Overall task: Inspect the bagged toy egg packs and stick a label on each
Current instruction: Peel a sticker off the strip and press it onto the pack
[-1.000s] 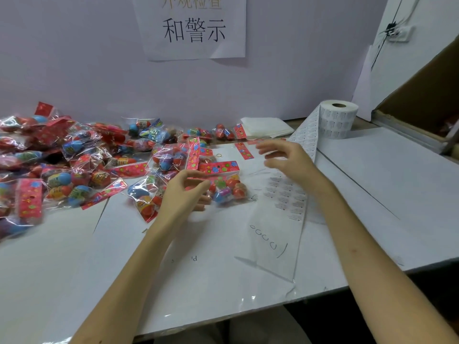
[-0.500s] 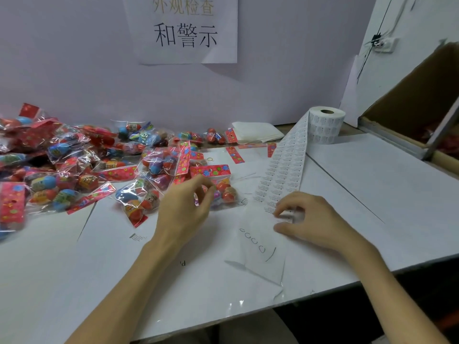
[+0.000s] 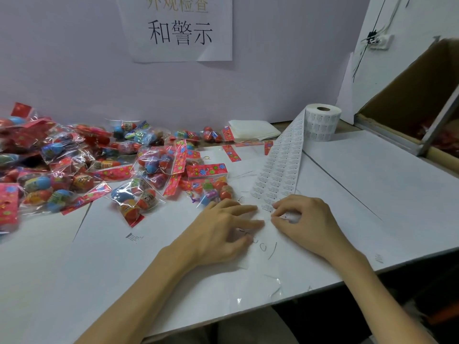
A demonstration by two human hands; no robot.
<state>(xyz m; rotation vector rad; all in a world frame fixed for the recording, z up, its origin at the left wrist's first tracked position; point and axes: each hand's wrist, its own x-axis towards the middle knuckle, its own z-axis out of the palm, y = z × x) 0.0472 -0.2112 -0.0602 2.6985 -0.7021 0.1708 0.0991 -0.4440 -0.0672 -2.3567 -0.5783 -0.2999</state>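
A heap of clear bags with coloured toy eggs and red flowered headers (image 3: 74,167) covers the table's left and back. One egg pack (image 3: 211,184) lies nearest, just beyond my left hand. A label roll (image 3: 322,125) stands at the back right, and its strip of labels (image 3: 280,172) runs down to my hands. My left hand (image 3: 223,232) lies flat with straight fingers pressing the bare end of the strip. My right hand (image 3: 305,219) pinches a label at the strip's lower edge with curled fingers.
A white table (image 3: 372,189) with its front edge near me. An open cardboard box (image 3: 417,100) at the right holds more red packs. A stack of white sheets (image 3: 253,130) lies by the wall. A paper sign (image 3: 178,28) hangs above.
My left hand left the nearest egg pack and came down onto the strip's bare end. My right hand dropped from above the strip to its lower edge and pinched a label.
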